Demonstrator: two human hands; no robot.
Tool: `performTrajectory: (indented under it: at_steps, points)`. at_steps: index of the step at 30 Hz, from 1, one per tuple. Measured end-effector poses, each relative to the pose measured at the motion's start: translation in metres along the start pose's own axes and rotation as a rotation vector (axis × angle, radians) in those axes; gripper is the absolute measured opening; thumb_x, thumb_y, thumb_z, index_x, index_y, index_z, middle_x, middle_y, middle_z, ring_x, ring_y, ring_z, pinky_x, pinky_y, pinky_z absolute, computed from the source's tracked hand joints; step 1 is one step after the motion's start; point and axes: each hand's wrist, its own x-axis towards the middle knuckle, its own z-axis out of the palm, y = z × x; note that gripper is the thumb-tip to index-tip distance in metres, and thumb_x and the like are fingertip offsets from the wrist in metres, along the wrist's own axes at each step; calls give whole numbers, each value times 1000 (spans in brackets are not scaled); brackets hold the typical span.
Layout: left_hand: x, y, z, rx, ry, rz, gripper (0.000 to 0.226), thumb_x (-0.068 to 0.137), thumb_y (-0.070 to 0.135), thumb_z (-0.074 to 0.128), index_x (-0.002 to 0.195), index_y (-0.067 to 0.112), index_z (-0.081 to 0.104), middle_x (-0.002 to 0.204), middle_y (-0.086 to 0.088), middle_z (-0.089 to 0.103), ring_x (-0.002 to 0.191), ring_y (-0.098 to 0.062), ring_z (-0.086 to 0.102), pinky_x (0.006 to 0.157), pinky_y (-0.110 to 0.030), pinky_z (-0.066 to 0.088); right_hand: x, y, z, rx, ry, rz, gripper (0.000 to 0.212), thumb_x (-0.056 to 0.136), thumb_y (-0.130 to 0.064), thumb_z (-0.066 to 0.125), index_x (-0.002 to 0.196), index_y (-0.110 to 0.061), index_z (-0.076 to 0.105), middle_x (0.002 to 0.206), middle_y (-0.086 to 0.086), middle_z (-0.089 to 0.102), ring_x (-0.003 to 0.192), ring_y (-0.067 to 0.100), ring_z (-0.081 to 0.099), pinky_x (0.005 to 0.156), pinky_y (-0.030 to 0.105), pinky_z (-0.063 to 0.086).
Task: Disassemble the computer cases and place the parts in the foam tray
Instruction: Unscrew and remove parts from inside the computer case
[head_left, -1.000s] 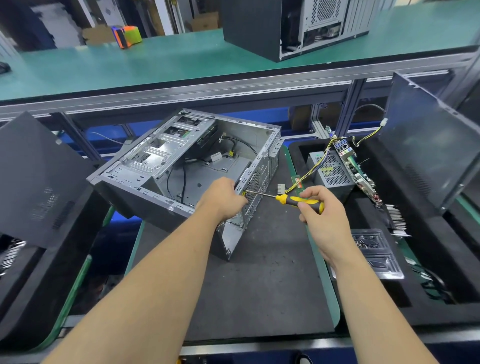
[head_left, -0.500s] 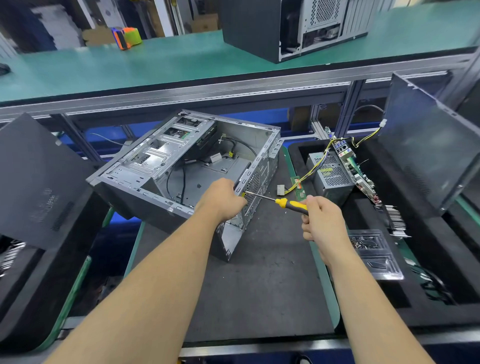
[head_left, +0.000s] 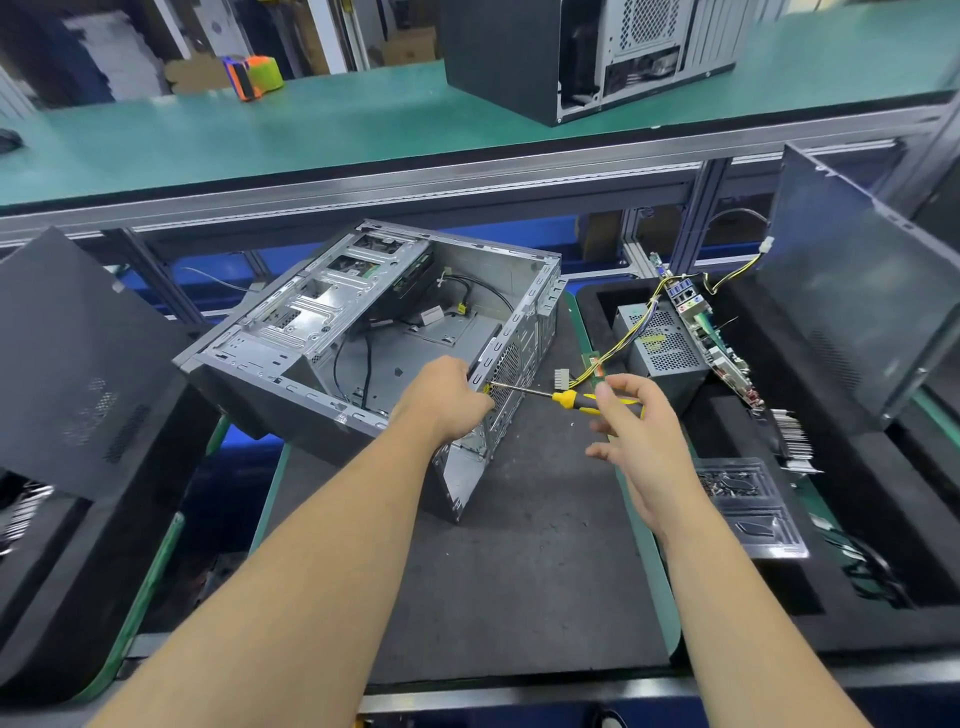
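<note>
The open grey metal computer case (head_left: 374, 338) lies on its side, skewed, on a dark mat, its inside bare but for black cables and a drive cage. The black foam tray (head_left: 883, 519) just to its right holds a power supply (head_left: 662, 345) with yellow wires, an upright motherboard (head_left: 711, 338) and a leaning black side panel (head_left: 857, 306).

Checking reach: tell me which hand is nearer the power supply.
Right. The right hand is just left of the power supply; the left hand grips the case edge, farther left.
</note>
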Motion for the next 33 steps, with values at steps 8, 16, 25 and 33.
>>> performTrajectory:
  at_steps: [8,16,25,33]
  points:
    - [0,0,0,1,-1,-4,15,78,23,67,79,9,62,75,-12,67,69,-33,64,61,-36,52,4,4,-3,-216,54,-19,24,101,-25,50,81,-24,63,65,-1,53,53,13,43,50,27,39]
    - [-2,1,-1,-12,-4,-2,16,80,20,67,77,7,59,73,-14,64,64,-29,57,59,-35,48,2,1,-4,-131,20,-132,32,94,4,57,94,-28,59,75,-15,68,59,14,52,64,32,46]
    - [-4,3,-3,1,-1,1,16,82,23,67,84,8,64,80,-14,69,79,-35,70,67,-43,58,7,3,0,-68,48,233,37,106,-38,40,94,-13,63,68,7,54,47,14,41,43,28,39]
    - [-4,3,-3,-1,-2,-9,15,82,26,68,88,12,67,81,-10,70,77,-31,71,72,-44,61,5,5,-2,-237,77,-162,21,96,-14,58,86,-32,62,76,-16,63,69,23,49,64,35,46]
